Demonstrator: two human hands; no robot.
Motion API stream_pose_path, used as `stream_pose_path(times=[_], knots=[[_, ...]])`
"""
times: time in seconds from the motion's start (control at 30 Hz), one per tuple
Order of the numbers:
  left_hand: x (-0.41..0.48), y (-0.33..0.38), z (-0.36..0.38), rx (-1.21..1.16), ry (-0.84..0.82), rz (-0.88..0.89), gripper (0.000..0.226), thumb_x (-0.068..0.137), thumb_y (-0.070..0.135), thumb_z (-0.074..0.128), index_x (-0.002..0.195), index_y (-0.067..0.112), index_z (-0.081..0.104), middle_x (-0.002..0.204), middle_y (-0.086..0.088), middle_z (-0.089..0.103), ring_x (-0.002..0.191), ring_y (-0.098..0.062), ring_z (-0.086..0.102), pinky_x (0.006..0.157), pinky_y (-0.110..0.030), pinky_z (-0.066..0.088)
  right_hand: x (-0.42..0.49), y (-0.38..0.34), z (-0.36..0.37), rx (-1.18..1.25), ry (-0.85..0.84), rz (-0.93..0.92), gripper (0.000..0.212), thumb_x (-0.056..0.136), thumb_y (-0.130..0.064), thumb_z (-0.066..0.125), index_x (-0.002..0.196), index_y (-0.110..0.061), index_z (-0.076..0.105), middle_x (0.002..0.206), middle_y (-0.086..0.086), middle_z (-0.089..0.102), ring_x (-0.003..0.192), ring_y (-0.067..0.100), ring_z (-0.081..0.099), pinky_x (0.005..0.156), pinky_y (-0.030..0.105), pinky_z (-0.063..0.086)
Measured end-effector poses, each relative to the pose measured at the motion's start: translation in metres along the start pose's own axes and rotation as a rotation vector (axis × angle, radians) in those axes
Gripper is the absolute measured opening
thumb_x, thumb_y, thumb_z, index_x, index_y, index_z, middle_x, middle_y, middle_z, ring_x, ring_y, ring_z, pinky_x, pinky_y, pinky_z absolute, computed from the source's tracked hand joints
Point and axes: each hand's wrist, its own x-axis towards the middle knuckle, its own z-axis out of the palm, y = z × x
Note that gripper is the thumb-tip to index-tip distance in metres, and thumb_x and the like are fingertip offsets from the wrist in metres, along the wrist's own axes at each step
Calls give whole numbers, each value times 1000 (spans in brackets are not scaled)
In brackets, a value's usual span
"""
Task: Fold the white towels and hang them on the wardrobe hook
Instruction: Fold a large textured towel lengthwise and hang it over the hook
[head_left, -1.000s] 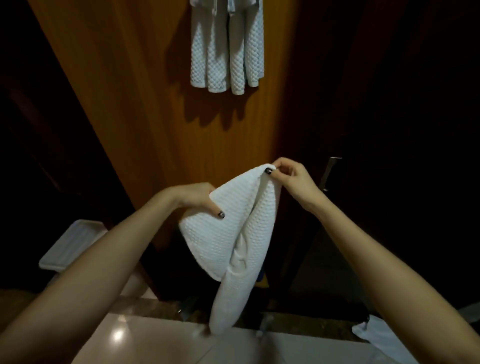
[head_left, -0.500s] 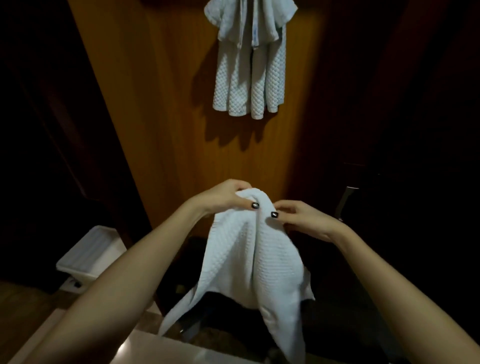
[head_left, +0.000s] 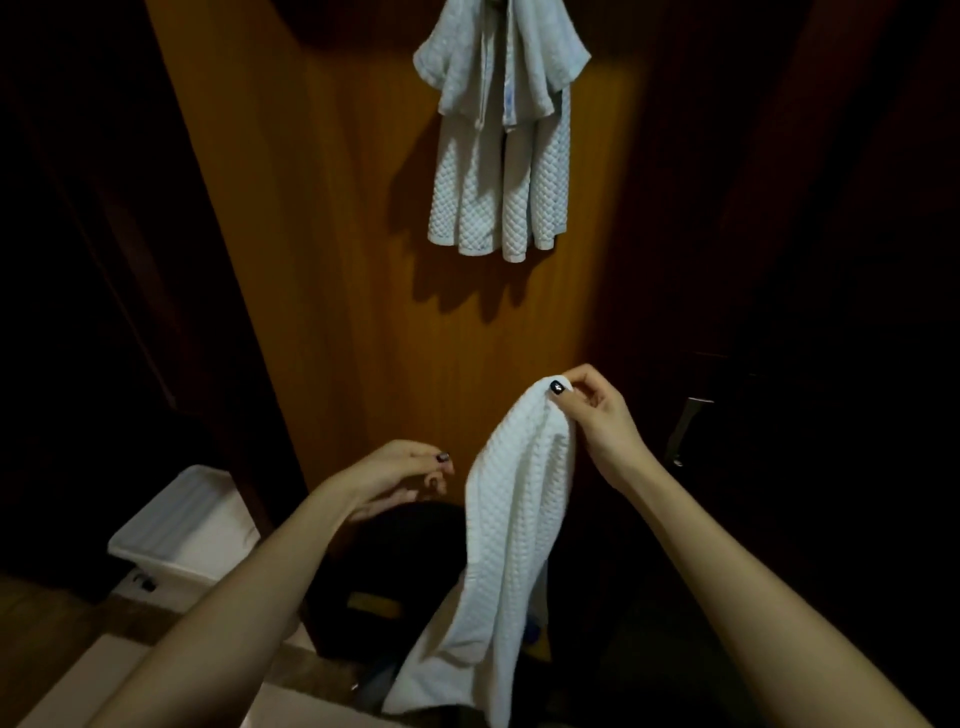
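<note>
Towel hangs pinched at its top corner in your right hand; your left hand is loose, holding nothing.

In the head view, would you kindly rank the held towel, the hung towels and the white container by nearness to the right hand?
1. Held towel: pinched by the right hand.
2. Hung towels: above, on the wardrobe door.
3. White container: far lower left.

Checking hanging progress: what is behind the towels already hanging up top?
Behind the hanging towels: a wooden wardrobe panel and their shadow. The hook is hidden under the bunched cloth.
</note>
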Motion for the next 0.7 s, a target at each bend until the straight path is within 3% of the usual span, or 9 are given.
stream_pose_path(times=[0.07, 0.17, 0.27, 0.4, 0.47, 0.53, 0.6, 0.7], knots=[[8, -3, 3, -67, 149, 104, 7, 83, 25, 70, 83, 18, 72, 88, -5, 67, 89, -14, 65, 90, -33, 52, -1, 3, -3, 4, -37, 22, 11, 93, -17, 62, 83, -19, 61, 82, -1, 61, 75, 12, 58, 69, 28, 43], [23, 5, 20, 149, 151, 123, 21, 84, 33, 68, 102, 22, 67, 103, 2, 70, 101, -13, 64, 93, -33, 50, -1, 2, 4, -24, -87, 8, 8, 91, -13, 64, 85, -16, 61, 82, -1, 61, 77, 14, 57, 70, 26, 44], [29, 2, 41, 189, 24, 10, 22, 87, 37, 65, 90, 15, 66, 93, 6, 70, 93, -9, 64, 88, -30, 52, 2, -4, 11, -50, -103, -8, 4, 84, -18, 64, 83, -17, 60, 85, -1, 59, 82, 16, 55, 73, 28, 43], [34, -8, 49, 74, 115, 157, 12, 88, 20, 65, 87, 9, 67, 89, -4, 68, 91, -19, 63, 89, -37, 48, 1, -10, -4, -44, -66, 45, 9, 84, -20, 62, 85, -13, 56, 78, -1, 57, 70, 10, 55, 63, 20, 43], [36, 2, 52, -72, 153, 212, 11, 93, 17, 58, 84, 12, 61, 81, -1, 62, 80, -15, 59, 76, -28, 50, 0, -9, -18, -28, -27, 105, 8, 90, -15, 62, 86, -12, 55, 76, 1, 58, 66, 10, 56, 62, 23, 43], [36, 18, 54, -96, 164, 309, 15, 96, 19, 54, 82, 13, 56, 73, 1, 53, 64, -7, 49, 55, -16, 41, -4, -9, -30, -8, -6, 186, 5, 94, -4, 56, 94, -9, 56, 78, 3, 62, 65, 11, 60, 62, 26, 44], [37, 40, 59, 2, 128, 417, 16, 95, 22, 54, 82, 13, 55, 71, 3, 52, 59, -5, 47, 52, -14, 36, -7, -12, -36, 27, -50, 255, 18, 94, -4, 54, 111, -8, 59, 92, 6, 69, 77, 14, 67, 67, 26, 51], [43, 61, 66, 201, 57, 497, 14, 93, 19, 59, 81, 13, 59, 75, 4, 57, 68, -6, 52, 61, -16, 40, -8, -18, -31, 80, -173, 280, 30, 96, -11, 54, 125, -10, 59, 111, 10, 70, 95, 22, 69, 78, 29, 56]])
